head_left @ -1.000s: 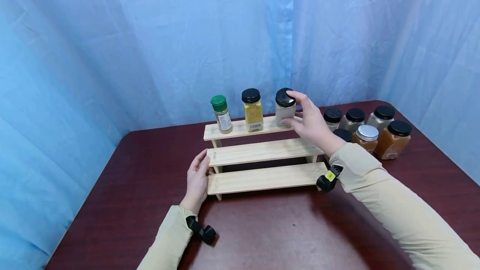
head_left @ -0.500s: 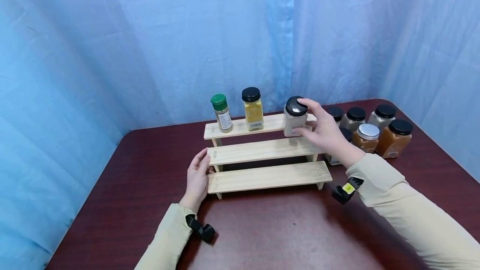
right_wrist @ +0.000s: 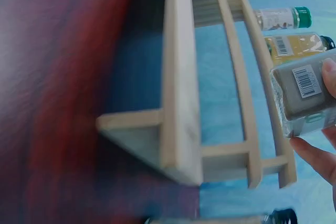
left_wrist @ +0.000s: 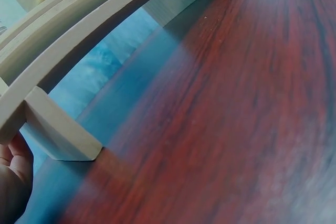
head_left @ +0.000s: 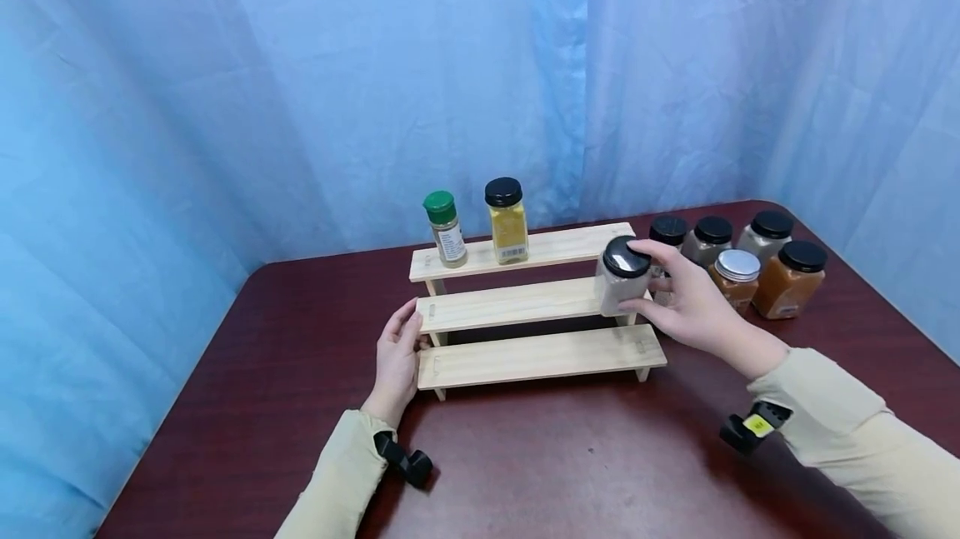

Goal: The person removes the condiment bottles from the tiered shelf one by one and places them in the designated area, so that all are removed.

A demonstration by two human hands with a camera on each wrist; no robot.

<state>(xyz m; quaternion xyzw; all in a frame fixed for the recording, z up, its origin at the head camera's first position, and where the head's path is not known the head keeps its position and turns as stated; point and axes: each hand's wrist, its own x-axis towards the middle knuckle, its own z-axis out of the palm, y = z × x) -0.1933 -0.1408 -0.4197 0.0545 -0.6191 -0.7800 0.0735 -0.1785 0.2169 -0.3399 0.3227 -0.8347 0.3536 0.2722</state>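
Observation:
A three-step wooden rack (head_left: 525, 360) stands on the table. My left hand (head_left: 395, 360) holds the left end of it, fingers at the edge of the middle step. In the left wrist view only part of the hand (left_wrist: 13, 177) shows under the rack's end. My right hand (head_left: 693, 301) grips a square clear jar (head_left: 617, 293) of pale powder with a black lid, thumb low on its side. The jar hangs tilted over the right end of the middle step; its barcode label (right_wrist: 307, 81) shows in the right wrist view. On the top step stand a green-capped shaker (head_left: 452, 239) and a yellow spice jar (head_left: 510, 231).
Several more jars stand on the table right of the rack, among them a silver-lidded jar (head_left: 737, 268) and an orange-brown jar (head_left: 787, 285). Blue curtains (head_left: 375, 89) hang behind the dark red table (head_left: 525, 472).
My right hand has lifted the pale jar off the top step and carried it right and toward me, down to the middle step's right end. My left hand stays on the rack.

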